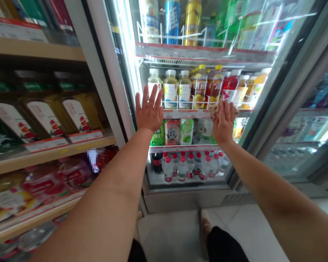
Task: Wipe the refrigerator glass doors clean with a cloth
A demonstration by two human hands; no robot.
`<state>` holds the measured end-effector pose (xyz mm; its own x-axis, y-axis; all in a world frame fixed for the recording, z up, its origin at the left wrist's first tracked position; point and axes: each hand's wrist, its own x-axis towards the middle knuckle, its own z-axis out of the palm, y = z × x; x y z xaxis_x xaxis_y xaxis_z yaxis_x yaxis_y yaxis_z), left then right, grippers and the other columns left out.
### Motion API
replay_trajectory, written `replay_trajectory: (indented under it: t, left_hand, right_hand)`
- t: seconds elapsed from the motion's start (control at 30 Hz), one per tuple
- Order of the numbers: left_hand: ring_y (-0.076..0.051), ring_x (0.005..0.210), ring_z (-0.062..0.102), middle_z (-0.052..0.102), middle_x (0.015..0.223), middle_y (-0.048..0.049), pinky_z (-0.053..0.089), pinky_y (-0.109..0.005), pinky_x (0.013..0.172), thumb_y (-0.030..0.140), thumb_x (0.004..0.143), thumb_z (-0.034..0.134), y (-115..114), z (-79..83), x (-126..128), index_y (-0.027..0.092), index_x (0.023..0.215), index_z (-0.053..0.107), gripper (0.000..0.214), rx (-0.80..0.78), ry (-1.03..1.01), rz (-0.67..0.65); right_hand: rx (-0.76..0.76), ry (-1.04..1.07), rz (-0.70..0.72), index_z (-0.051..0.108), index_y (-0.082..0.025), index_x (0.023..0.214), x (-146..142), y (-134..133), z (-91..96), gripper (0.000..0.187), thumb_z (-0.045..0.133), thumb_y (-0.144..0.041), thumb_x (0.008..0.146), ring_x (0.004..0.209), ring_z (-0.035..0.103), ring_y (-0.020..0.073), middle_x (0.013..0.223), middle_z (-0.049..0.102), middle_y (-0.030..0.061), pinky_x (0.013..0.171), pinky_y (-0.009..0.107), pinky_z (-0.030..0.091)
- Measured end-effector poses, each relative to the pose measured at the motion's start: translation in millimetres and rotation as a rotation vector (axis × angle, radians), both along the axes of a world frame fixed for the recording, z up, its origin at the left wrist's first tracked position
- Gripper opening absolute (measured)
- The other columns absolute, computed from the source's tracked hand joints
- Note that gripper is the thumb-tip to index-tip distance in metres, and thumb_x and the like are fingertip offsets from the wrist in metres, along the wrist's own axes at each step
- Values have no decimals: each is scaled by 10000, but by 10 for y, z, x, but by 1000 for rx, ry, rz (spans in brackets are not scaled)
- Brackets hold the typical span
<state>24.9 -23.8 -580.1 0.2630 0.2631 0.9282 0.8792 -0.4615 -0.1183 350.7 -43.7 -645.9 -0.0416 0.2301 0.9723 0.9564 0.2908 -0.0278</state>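
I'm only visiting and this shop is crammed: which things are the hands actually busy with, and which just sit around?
In hand: left hand, open before the pale green bottles; right hand at the shelf rail, beside the red bottle.
Just around: red-capped water bottles; top-shelf cans; yellow jugs on the wooden shelves; glass door.

Both your arms are stretched forward, bare to the elbow. Your left forearm comes in from 7 o'clock; your left hand (149, 111) is flat, fingers spread and pointing to 12, back toward you. Your right forearm comes in from 4 o'clock; your right hand (223, 122) is flat too, fingers together, tilted toward 1
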Motion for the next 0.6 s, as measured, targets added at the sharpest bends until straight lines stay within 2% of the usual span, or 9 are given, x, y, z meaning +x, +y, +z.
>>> replay_trajectory:
  t: [0.07,0.13,0.27,0.33,0.5,0.53,0.6]
  left_hand:
    - [-224,1618,-16,242,1723,9,-82,-509,1337,237,1002,454,17,-9,-5,258,1684,331,693,14,10,10]
    - [-221,1616,-26,238,1726,1,-89,-505,1334,233,998,445,34,-14,-11,250,1685,326,697,22,23,21]
    - [-220,1613,-53,223,1730,-17,-107,-507,1329,230,986,445,49,-12,-15,228,1686,316,713,31,30,26]
    - [-222,1614,-50,219,1730,-6,-103,-515,1330,234,987,443,41,-7,-12,245,1687,316,712,15,19,22]
    - [-242,1622,16,248,1725,1,-83,-517,1336,255,998,467,18,7,-9,270,1684,324,701,-20,-16,-38]
    - [-243,1622,22,255,1723,-2,-84,-516,1335,259,1000,467,23,8,-12,271,1683,326,698,-15,-17,-46]
    - [-240,1622,18,257,1723,1,-91,-508,1332,273,1003,462,40,5,-20,285,1683,327,693,1,-17,-50]
  right_hand:
    - [-46,-30,16,361,-153,1648,77,-24,-124,596,337,-279,1066,1634,178,298,1673,398,130,1312,581,263]
    - [-79,-80,39,391,-159,1632,159,-30,-171,582,351,-285,1066,1632,187,293,1658,422,131,1310,575,274]
    - [-17,30,22,336,-165,1653,330,71,-15,614,356,-279,1050,1640,146,270,1700,344,119,1325,568,229]
    - [10,134,-6,287,-152,1668,385,112,-20,639,332,-275,1042,1643,123,256,1719,295,128,1330,563,213]
    - [-26,187,-33,333,-108,1642,483,52,-411,640,350,-321,1038,1628,179,307,1674,357,198,1302,621,248]
    - [-42,181,-33,348,-110,1636,522,48,-438,637,360,-323,1035,1625,190,310,1667,369,198,1301,620,252]
    - [-52,216,-36,355,-103,1632,624,76,-368,642,358,-305,1023,1625,187,305,1675,354,191,1307,609,238]
